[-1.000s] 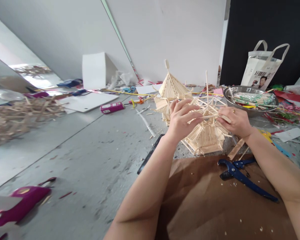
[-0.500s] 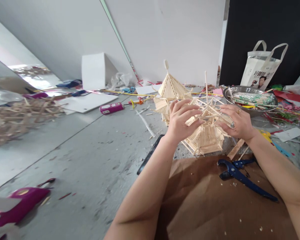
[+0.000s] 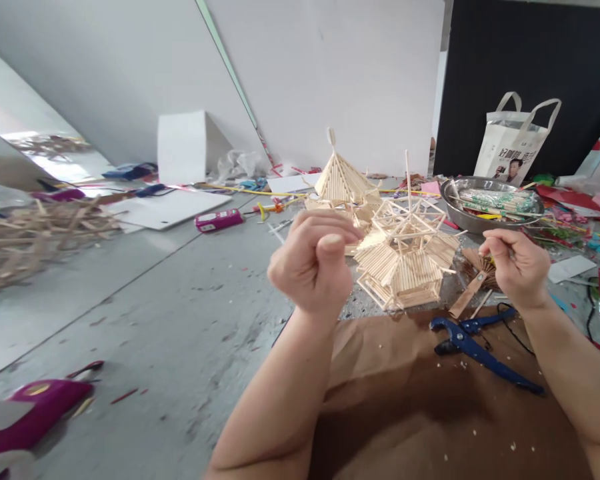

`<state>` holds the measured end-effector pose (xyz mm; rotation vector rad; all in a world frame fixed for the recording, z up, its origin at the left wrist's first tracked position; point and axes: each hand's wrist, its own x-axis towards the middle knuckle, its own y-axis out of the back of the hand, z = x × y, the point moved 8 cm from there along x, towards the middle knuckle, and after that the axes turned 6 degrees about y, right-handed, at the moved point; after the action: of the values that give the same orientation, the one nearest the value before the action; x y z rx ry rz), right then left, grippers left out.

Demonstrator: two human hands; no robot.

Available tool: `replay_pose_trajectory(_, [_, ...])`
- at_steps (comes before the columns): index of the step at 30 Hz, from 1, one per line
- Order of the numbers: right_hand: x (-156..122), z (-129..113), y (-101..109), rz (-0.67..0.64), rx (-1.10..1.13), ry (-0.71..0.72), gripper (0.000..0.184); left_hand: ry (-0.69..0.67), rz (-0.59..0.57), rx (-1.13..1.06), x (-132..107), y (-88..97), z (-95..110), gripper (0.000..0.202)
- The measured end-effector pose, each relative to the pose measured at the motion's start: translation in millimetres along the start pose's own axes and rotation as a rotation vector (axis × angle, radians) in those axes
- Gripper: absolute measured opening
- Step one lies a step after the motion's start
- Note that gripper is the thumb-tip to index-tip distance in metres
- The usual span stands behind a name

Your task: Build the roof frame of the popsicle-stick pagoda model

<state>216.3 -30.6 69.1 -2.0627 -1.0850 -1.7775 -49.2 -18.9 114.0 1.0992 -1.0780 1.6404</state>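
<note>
My left hand [image 3: 313, 263] is raised at the left of a pale model roof of thin wooden sticks [image 3: 415, 277], apart from it. Its fingers are curled in with the thumb up, and nothing shows in them. My right hand [image 3: 523, 267] is at the right of the model, thumb and fingertips pinched together; whatever may be between them is too small to make out. The model has a tiered, many-sided shape with an open stick frame and one upright stick on top. Behind it stands a finished-looking pointed stick roof [image 3: 343, 179], partly hidden by my left hand.
Blue cutters [image 3: 485, 357] lie on brown paper [image 3: 405, 407] in front. A wooden fan-like piece [image 3: 470, 290] lies by the model. A metal bowl [image 3: 447, 203] holds wrapped sticks. Purple glue gun [image 3: 45, 407] at left, purple box [image 3: 219, 221] and stick pile [image 3: 50, 230] beyond.
Both hands have come off the stick model and drawn back and apart, left hand to the left, right hand to the right. Their fingers have closed. The model stays in place.
</note>
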Motion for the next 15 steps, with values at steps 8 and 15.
replay_pose_trajectory(8, [-33.6,-27.7,-19.9,-0.29,0.458,-0.332,0.034,0.061,-0.366,-0.158,-22.5,-40.6,43.7,0.045])
replay_pose_trajectory(15, [-80.6,-61.0,-52.0,-0.41,1.119,-0.861,0.052,-0.075,-0.598,0.005,-83.7,-75.9,62.2,0.034])
